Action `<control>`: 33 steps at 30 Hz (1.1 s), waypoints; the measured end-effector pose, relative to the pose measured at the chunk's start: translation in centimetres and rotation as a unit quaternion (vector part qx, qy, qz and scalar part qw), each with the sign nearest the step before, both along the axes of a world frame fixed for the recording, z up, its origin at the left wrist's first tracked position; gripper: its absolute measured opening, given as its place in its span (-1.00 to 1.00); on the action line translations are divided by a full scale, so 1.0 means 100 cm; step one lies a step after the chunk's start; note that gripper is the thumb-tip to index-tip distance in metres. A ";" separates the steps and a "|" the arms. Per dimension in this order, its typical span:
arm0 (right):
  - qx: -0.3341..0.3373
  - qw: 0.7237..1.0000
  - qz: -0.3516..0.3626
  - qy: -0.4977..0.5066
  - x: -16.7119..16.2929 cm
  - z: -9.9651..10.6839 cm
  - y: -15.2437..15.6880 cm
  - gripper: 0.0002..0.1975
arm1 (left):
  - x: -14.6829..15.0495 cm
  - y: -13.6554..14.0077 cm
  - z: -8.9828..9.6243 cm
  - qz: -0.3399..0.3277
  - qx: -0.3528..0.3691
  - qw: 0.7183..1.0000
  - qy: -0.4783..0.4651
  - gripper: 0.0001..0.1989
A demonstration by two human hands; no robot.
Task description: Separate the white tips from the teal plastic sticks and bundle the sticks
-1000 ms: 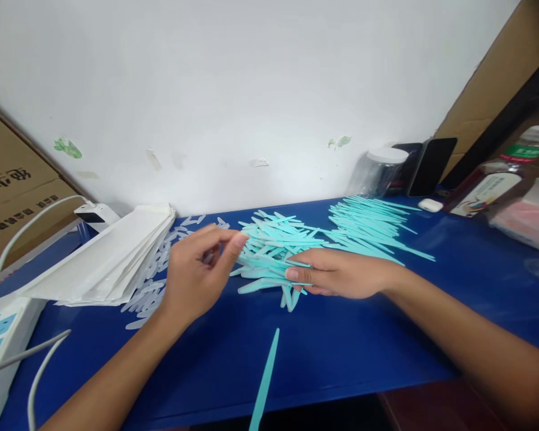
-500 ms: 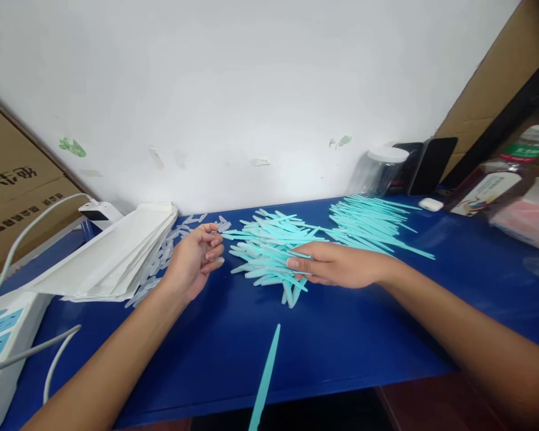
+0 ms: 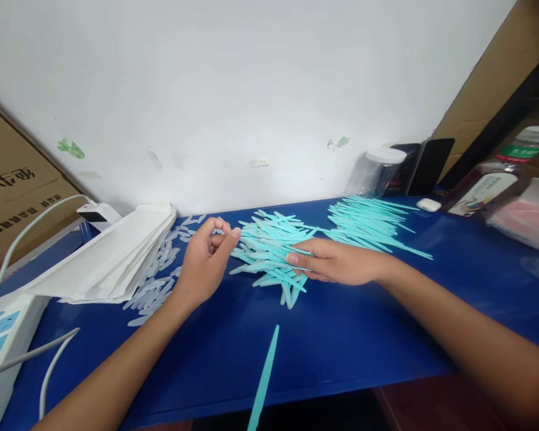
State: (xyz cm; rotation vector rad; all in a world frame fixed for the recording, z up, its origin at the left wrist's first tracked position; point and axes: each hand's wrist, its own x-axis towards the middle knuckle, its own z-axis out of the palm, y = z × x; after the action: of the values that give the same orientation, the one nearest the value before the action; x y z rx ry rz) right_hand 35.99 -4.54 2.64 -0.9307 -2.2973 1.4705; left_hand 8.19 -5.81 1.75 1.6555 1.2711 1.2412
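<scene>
A loose heap of slim, tapering teal plastic sticks (image 3: 269,251) lies mid-table, some with whitish, translucent-looking ends. My right hand (image 3: 327,260) reaches over the heap's right side, thumb and fingers closed on at least one teal stick. At the left edge of the heap, my left hand (image 3: 209,257) is closed in a pinch; what sits between its fingertips is hidden. Left of that hand, small translucent plastic pieces (image 3: 155,287) are scattered. A single teal stick (image 3: 265,377) rests apart at the front edge, pointing away from me.
A second pile of teal sticks (image 3: 371,221) lies back right, by a lidded clear jar (image 3: 379,170). White paper sleeves (image 3: 112,257) are stacked at left near a power strip (image 3: 4,347) with cables. A bottle (image 3: 489,185) and white earbud case (image 3: 428,205) stand right.
My left hand has moved right to the heap's edge, its thumb now coming over against the fingers. More translucent pieces show behind it. My right hand stays almost still.
</scene>
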 end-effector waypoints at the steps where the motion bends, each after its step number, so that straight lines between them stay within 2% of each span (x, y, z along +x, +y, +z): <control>1: 0.002 1.000 -0.005 -0.003 0.000 0.000 0.000 -0.41 | 0.001 -0.002 -0.001 0.006 0.036 0.999 0.021 -0.71; 3: 0.002 1.000 -0.012 -0.004 0.000 0.001 0.000 -0.42 | 0.003 -0.007 -0.002 0.019 0.100 0.993 0.067 -0.67; 5: 0.000 1.000 -0.014 0.002 0.000 0.001 -0.001 -0.43 | 0.005 -0.010 -0.002 0.023 0.130 0.987 0.095 -0.71; 8: -0.005 1.000 -0.020 0.003 0.000 0.002 -0.001 -0.45 | 0.006 -0.011 -0.004 0.018 0.117 0.988 0.097 -0.78; 15: 0.007 1.000 -0.023 0.003 0.000 0.000 -0.001 -0.47 | 0.007 -0.012 -0.007 0.018 0.104 0.990 0.094 -0.76; 17: 0.006 1.000 -0.027 0.002 0.000 -0.001 -0.001 -0.46 | 0.007 -0.011 -0.007 -0.003 0.071 0.997 0.043 -0.79; 19: 0.002 0.999 -0.032 0.003 -0.001 0.000 0.000 -0.46 | 0.005 -0.007 -0.005 -0.040 -0.009 0.998 -0.054 -0.86; 21: -0.001 0.999 -0.034 0.005 -0.001 0.001 0.000 -0.46 | 0.002 -0.002 -0.001 -0.059 -0.104 0.981 -0.156 -0.93; 24: 0.015 0.999 -0.046 -0.002 -0.001 0.001 0.001 -0.45 | -0.003 0.005 0.003 -0.029 -0.189 0.955 -0.228 -0.90; 27: 0.060 0.995 -0.075 -0.024 -0.001 -0.002 0.003 -0.45 | -0.004 0.008 0.003 -0.002 -0.223 0.944 -0.243 -0.87; 33: 0.155 0.982 -0.104 -0.039 0.001 -0.009 0.007 -0.45 | -0.001 0.005 0.001 -0.026 -0.242 0.936 -0.256 -0.91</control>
State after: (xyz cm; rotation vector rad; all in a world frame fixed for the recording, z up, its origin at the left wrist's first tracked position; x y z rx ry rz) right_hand 36.09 -3.81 1.78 -1.1092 -2.3118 0.9734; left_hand 8.10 -5.32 1.80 0.9287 1.0791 1.1136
